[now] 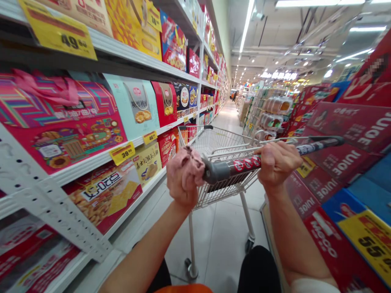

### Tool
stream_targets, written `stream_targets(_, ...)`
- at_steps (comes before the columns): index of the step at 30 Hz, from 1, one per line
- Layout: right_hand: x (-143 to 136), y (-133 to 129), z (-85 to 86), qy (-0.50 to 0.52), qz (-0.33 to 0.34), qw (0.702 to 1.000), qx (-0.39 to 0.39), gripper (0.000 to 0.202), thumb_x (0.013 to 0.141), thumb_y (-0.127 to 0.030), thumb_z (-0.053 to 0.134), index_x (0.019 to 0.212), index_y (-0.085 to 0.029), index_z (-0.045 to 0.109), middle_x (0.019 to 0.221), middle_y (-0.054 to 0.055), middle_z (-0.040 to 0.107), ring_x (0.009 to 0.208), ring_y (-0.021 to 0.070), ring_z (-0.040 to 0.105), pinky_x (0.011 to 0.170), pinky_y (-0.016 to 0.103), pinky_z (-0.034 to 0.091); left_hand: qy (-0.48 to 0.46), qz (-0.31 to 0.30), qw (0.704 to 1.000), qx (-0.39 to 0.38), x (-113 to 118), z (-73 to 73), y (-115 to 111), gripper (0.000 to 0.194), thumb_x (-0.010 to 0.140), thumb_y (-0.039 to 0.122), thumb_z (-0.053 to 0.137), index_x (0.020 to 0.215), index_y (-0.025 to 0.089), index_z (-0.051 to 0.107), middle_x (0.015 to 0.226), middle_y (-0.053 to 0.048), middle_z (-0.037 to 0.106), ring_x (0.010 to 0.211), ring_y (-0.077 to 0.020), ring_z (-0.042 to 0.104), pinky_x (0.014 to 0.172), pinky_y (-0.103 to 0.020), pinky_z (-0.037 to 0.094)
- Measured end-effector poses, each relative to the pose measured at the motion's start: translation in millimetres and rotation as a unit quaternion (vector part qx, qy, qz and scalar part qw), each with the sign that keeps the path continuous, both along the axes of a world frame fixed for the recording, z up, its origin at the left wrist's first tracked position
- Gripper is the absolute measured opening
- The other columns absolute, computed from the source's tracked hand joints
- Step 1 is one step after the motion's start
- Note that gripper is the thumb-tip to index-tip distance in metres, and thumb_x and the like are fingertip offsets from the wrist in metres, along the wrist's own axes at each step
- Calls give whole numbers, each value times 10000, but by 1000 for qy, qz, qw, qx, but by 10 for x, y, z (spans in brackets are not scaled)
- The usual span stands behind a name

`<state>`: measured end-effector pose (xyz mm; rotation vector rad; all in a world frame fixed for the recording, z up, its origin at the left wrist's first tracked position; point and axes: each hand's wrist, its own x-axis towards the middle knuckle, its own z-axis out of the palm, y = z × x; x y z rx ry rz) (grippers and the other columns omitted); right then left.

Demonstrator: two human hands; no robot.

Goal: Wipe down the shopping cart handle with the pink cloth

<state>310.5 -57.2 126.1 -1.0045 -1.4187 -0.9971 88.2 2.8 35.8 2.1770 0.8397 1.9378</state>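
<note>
My right hand (276,165) is wrapped round the dark handlebar (247,163) of a shopping cart, near its middle. In my left hand (185,191) is a crumpled pink cloth (191,162), bunched at the fingers. That hand sits at the grey left end cap (216,171) of the handlebar; whether it also grips the cart frame is hidden. The wire shopping cart (226,138) is in front of me at a slant, its basket pointing up the aisle. Two of its wheels show on the tiled floor.
White shelves (91,162) with boxed biscuits and yellow price tags line the left side. Stacked red cartons (332,150) stand close on the right, with a yellow price sign (371,240) at the front. The tiled aisle (226,116) runs ahead, with people far off.
</note>
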Motion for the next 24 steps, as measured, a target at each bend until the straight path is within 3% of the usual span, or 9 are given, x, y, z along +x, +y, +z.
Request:
stream_targets(3, 76, -8, -9, 15, 8, 1000, -6, 474, 960, -314, 356, 523, -223, 516, 472, -8, 484, 507, 135, 435, 607, 340, 283, -70, 42, 997, 14, -25, 114, 306, 409, 1032, 477, 377, 1206, 236, 658, 1325, -101, 657, 1297, -247, 587, 1134, -485, 464)
stream_targets(7, 231, -7, -21, 30, 41, 999, -2, 476, 959, -333, 370, 518, -229, 515, 462, -16, 484, 493, 138, 440, 613, 342, 299, 8, -45, 997, -56, -87, 144, 563, 474, 1017, 530, 389, 1163, 202, 699, 1291, -121, 694, 1264, -253, 618, 1095, -477, 503)
stream_targets(10, 333, -3, -37, 62, 66, 996, 0, 471, 952, -342, 381, 513, -229, 510, 469, -18, 493, 490, 135, 435, 626, 341, 316, -5, -86, 996, -40, -3, 215, 346, 410, 1025, 454, 420, 1183, 205, 706, 1287, -120, 695, 1272, -243, 611, 1096, -465, 505)
stream_targets(15, 458, -18, -60, 110, 66, 991, -27, 464, 931, -341, 360, 501, -231, 495, 487, -7, 501, 513, 144, 452, 665, 355, 355, 41, -155, 986, 49, 226, 547, -215, 354, 1037, 378, 419, 1201, 272, 714, 1163, -64, 746, 1269, -221, 598, 1121, -470, 485)
stream_targets(18, 561, -23, -72, 115, 76, 990, -37, 440, 912, -333, 365, 508, -234, 507, 495, -2, 526, 528, 152, 466, 688, 366, 370, 66, -172, 981, 61, 264, 584, -149, 345, 1029, 380, 441, 1188, 258, 721, 1215, -67, 727, 1242, -219, 614, 1092, -448, 509)
stream_targets(22, 633, -106, -56, 106, 94, 988, -55, 438, 924, -333, 368, 541, -231, 553, 534, 6, 581, 559, 162, 508, 736, 383, 405, 62, -160, 984, 38, 184, 434, 162, 351, 1019, 389, 458, 1156, 222, 735, 1292, -101, 689, 1210, -230, 636, 1067, -440, 520)
stream_targets(24, 568, -207, -26, 94, 76, 991, -51, 393, 932, -340, 395, 627, -227, 617, 631, 18, 653, 647, 180, 589, 790, 395, 426, 72, -173, 982, 27, 116, 428, 216, 347, 1016, 387, 463, 1147, 227, 742, 1275, -100, 700, 1205, -239, 641, 1066, -452, 518)
